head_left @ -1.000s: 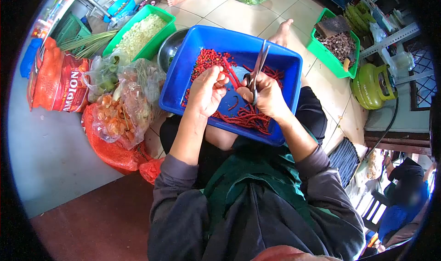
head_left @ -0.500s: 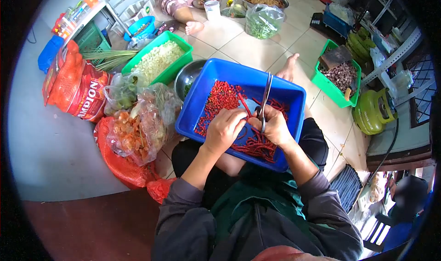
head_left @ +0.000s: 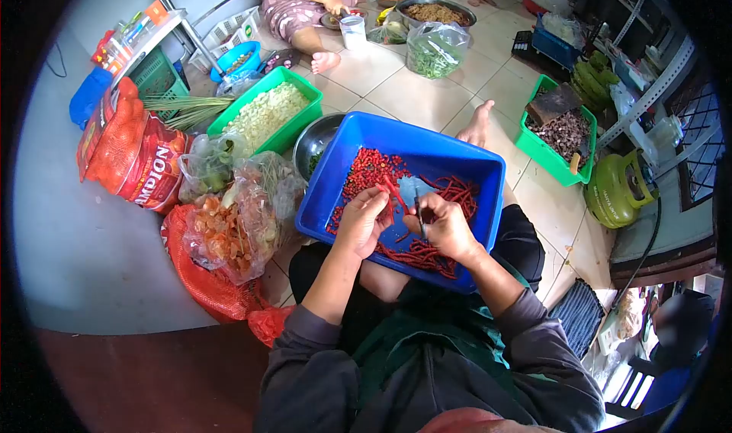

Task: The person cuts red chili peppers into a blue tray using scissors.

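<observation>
A blue plastic tub [head_left: 496, 204] rests across my lap. Cut red chili pieces [head_left: 370, 166] cover its left part, and whole red chilies [head_left: 462, 197] lie along its right side and near edge. My left hand [head_left: 361, 226] pinches long red chilies [head_left: 396, 194] over the middle of the tub. In my right hand [head_left: 450, 231] are scissors [head_left: 418, 210], fingers closed round the handles, their blades pointing away from me beside the chilies. A pale bluish patch by the blades is too blurred to make out.
Left stand a green tub of chopped pale vegetables [head_left: 316, 105], a metal bowl [head_left: 305, 145], bags of peelings [head_left: 221, 231] and a red mesh sack [head_left: 191, 254]. Right are another green tub [head_left: 526, 139] and a gas cylinder [head_left: 610, 197]. Another person [head_left: 293, 10] sits working ahead.
The scissors have come down and are less upright in view. My left hand has turned, showing more of its palm side, with the chilies pointing up. The view has shifted slightly.
</observation>
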A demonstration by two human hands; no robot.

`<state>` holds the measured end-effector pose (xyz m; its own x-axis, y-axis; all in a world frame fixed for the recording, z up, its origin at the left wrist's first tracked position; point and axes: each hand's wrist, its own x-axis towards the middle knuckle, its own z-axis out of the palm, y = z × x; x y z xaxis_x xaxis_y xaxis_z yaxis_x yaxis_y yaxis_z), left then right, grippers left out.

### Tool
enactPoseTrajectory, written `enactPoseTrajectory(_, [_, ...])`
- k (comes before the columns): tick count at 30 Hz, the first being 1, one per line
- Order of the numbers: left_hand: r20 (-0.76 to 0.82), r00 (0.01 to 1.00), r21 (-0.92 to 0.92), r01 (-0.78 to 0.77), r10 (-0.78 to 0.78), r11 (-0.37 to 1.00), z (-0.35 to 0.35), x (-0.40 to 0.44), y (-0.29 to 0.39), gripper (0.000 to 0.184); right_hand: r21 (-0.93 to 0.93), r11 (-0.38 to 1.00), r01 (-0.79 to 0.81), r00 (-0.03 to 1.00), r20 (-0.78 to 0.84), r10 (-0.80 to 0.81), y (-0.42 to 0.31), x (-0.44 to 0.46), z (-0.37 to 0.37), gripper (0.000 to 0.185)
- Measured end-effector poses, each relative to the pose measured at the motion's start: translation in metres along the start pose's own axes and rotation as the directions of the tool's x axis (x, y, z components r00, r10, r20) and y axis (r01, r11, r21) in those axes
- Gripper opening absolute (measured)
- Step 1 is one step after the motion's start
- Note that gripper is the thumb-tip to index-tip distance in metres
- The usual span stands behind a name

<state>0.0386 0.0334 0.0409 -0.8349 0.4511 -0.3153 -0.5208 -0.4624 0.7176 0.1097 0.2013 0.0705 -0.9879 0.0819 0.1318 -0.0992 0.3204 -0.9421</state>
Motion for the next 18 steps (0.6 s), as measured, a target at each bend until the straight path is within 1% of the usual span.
enactPoseTrajectory(1, [0.024, 1.000, -0.018, 0.012, -0.011, 1.000, 0.002, -0.001, -0.001, 0.010, -0.045, 0.999, 0.004, 1.000, 0.023, -0.003, 0.002, 0.000, 0.002, 0.021])
enactPoseTrajectory(2, [0.050, 0.999, -0.036, 0.024, -0.022, 0.999, 0.005, -0.002, 0.000, 0.009, -0.058, 0.998, 0.036, 0.999, 0.004, -0.036, 0.005, 0.000, 0.005, 0.022])
enactPoseTrajectory(4, [0.071, 0.997, -0.054, 0.045, -0.041, 0.998, 0.005, -0.003, -0.001, 0.007, -0.079, 0.997, 0.002, 0.999, 0.034, 0.001, 0.005, -0.001, 0.007, 0.022])
enactPoseTrajectory(8, [0.082, 0.995, -0.025, -0.053, 0.054, 0.998, 0.004, -0.003, -0.007, 0.009, -0.139, 0.990, -0.026, 0.997, 0.075, 0.036, -0.005, -0.001, 0.005, 0.026])
enactPoseTrajectory(10, [0.057, 0.993, -0.015, -0.101, 0.102, 0.995, 0.000, -0.001, -0.008, 0.012, -0.115, 0.993, -0.032, 0.999, 0.028, 0.036, 0.000, 0.001, 0.004, 0.024])
enactPoseTrajectory(11, [0.038, 0.993, 0.042, -0.113, 0.112, 0.993, -0.001, -0.001, -0.009, 0.014, -0.104, 0.994, -0.035, 0.999, 0.006, 0.036, 0.004, 0.002, 0.003, 0.023])
enactPoseTrajectory(13, [0.002, 0.991, 0.154, -0.131, 0.133, 0.979, 0.002, -0.006, -0.004, 0.016, -0.036, 0.999, 0.001, 0.994, -0.113, -0.005, -0.001, 0.009, 0.001, 0.021])
enactPoseTrajectory(15, [0.033, 0.992, 0.232, -0.122, 0.118, 0.965, 0.006, -0.010, -0.005, 0.015, 0.119, 0.992, -0.040, 0.985, -0.160, 0.059, 0.000, 0.016, 0.000, 0.019])
enactPoseTrajectory(16, [0.046, 0.993, 0.271, -0.117, 0.109, 0.955, 0.007, -0.012, -0.006, 0.015, 0.156, 0.988, -0.006, 0.986, -0.162, 0.031, 0.002, 0.019, 0.001, 0.019])
enactPoseTrajectory(18, [0.056, 0.994, 0.268, -0.109, 0.098, 0.957, 0.010, -0.015, -0.007, 0.015, 0.226, 0.972, 0.064, 0.985, -0.171, -0.025, 0.004, 0.024, 0.004, 0.019])
